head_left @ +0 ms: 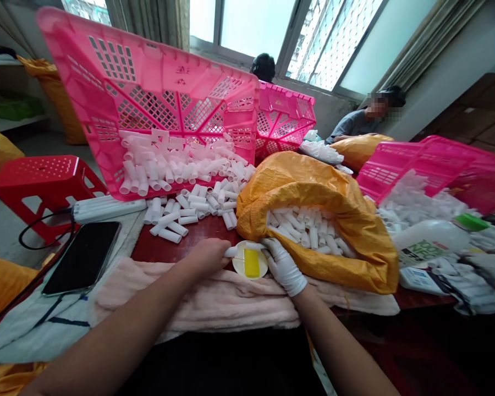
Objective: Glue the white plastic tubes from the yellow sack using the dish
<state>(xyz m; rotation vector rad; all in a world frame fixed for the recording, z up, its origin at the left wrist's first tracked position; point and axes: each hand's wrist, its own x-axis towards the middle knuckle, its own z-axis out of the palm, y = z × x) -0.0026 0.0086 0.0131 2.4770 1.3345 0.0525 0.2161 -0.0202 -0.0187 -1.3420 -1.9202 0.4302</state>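
Note:
My bare left hand is closed on a small white plastic tube, whose end sticks out past my fingertips. My right hand, in a white glove, pinches another white tube that points left. Just below and between the hands lies a round whitish dish with a yellow square in it. Beyond my right hand, an orange woven sack stands with its mouth rolled down, full of white tubes. Loose tubes spill onto the table beyond my left hand.
A pink basket lies tipped on its side, tubes pouring from it. A pink towel lines the table's front edge. At left are a phone, a power strip and a red stool. A co-worker sits at back right.

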